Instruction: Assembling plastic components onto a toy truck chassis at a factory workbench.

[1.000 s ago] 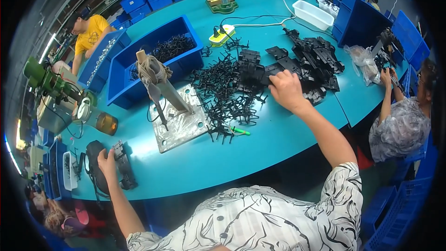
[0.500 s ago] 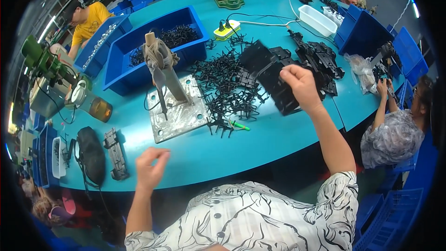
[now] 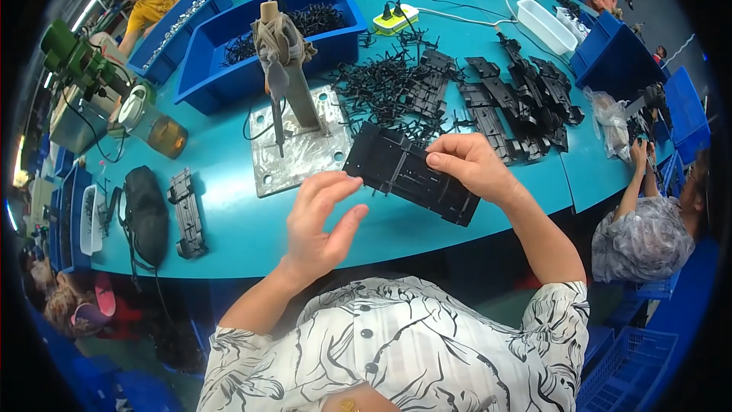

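Observation:
My right hand (image 3: 479, 169) grips a flat black plastic part (image 3: 408, 175) by its upper edge, thumb on top, and holds it tilted in front of me. My left hand (image 3: 319, 217) is open by the part's left end, thumb and fingers apart; whether a fingertip touches it I cannot tell. Beyond the part lies a heap of thin black branched plastic pieces (image 3: 377, 95). To its right are piled several long black plastic mouldings (image 3: 522, 99). Left of the heap, a metal base plate (image 3: 263, 172) carries a post (image 3: 303, 107) with cloth wrapped round its top and a pointed tool hanging from it.
A big blue bin (image 3: 202, 69) holds more branched pieces. Left on the teal table (image 3: 229, 236) are a black pouch (image 3: 143, 217), another moulding (image 3: 187, 214), and a jar of brown liquid (image 3: 166, 136). A yellow-green power strip (image 3: 396, 21) and white tray (image 3: 545, 27) stand farther back. Co-workers sit around.
My right hand has brought the black part closer and down, away from the pile. My left hand has risen rightward to the part, its fingers spreading. The whole view has shifted slightly.

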`<state>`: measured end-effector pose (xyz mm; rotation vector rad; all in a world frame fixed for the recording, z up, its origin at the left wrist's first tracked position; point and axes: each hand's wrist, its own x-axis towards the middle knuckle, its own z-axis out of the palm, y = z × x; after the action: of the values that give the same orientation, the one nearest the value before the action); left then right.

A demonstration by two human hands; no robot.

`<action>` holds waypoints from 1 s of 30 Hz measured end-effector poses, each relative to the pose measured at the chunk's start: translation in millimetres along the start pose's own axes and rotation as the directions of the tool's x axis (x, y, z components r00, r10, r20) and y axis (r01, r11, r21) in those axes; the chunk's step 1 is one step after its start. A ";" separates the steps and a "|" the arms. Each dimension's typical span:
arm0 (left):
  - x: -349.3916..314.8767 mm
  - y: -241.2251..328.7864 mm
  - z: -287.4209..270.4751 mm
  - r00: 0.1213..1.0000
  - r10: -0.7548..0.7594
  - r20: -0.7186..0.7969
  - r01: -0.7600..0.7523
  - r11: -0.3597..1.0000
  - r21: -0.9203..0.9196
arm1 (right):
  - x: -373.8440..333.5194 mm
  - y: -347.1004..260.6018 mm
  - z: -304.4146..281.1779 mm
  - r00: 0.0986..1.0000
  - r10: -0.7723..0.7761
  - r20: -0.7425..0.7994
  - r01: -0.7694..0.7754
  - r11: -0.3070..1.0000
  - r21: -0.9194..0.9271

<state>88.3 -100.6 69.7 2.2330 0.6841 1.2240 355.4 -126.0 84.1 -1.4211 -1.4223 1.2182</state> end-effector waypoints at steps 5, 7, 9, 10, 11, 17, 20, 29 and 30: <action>2.5 5.1 -2.3 1.000 -0.012 -0.023 0.015 0.991 0.136 | -2.4 5.7 9.4 0.944 -0.198 0.265 0.276 0.912 -0.304; 5.5 11.5 -0.3 0.950 -0.099 0.295 0.069 0.991 0.111 | -1.3 3.4 23.4 0.896 -0.297 0.328 0.405 0.850 -0.336; -10.3 2.4 5.5 0.869 -0.291 0.400 0.310 0.951 0.019 | 0.6 0.1 32.7 0.849 -0.263 0.459 0.450 0.815 -0.366; -12.8 0.3 4.2 0.839 -0.316 0.443 0.353 0.936 -0.002 | 2.3 -1.3 35.2 0.825 -0.256 0.503 0.481 0.785 -0.389; -14.4 -3.7 1.6 0.804 -0.339 0.489 0.399 0.917 -0.021 | 5.8 -0.6 33.2 0.830 -0.255 0.496 0.478 0.784 -0.397; -35.7 -26.3 -24.7 0.496 -0.639 0.589 0.868 0.361 -0.339 | 62.9 13.2 -37.9 0.818 -0.526 -0.233 0.274 0.712 -0.646; -53.2 -41.1 -34.3 0.470 -0.655 0.592 0.882 0.316 -0.350 | 97.1 54.9 -88.5 0.771 -0.484 -0.414 -0.076 0.576 -0.814; -63.3 -43.0 -31.1 0.514 -0.641 0.570 0.848 0.280 -0.451 | 125.0 85.1 -103.5 0.806 -0.463 -0.368 -0.191 0.386 -0.903; -64.4 -44.3 -31.0 0.524 -0.631 0.572 0.844 0.296 -0.446 | 122.3 79.3 -104.6 0.774 -0.492 -0.399 -0.139 0.482 -0.865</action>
<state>23.0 -102.7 16.7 1.1073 0.8310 0.4658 466.5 -0.1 20.7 -1.9711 -1.6874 -0.3095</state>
